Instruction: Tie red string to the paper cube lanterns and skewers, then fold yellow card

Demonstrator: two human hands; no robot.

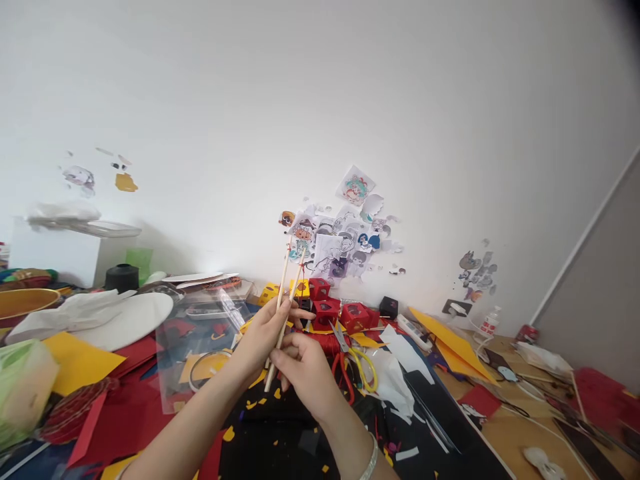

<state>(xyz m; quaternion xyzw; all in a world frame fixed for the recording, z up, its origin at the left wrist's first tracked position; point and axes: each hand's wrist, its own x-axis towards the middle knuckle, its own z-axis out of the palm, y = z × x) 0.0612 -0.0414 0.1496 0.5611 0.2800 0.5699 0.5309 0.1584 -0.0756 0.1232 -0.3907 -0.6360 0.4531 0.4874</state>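
Observation:
My left hand point(265, 330) and my right hand point(306, 373) meet above the cluttered table, both gripping two thin wooden sticks point(286, 293) that point up and slightly right. A bit of red string seems to be wound around the sticks near their upper part. My right hand holds the sticks lower down, and a bracelet point(371, 460) sits on that wrist. Just behind my hands lie red thread point(327, 343) and scissors with red and yellow handles point(353, 363).
Small red paper boxes point(325, 308) stand behind my hands. Yellow and red sheets point(80, 363), a clear plastic bag point(200, 340), a white plate point(130, 320) and paper scraps cover the table. Cartoon cut-outs point(340, 233) are stuck on the white wall. Cables and a small bottle point(490, 323) lie at right.

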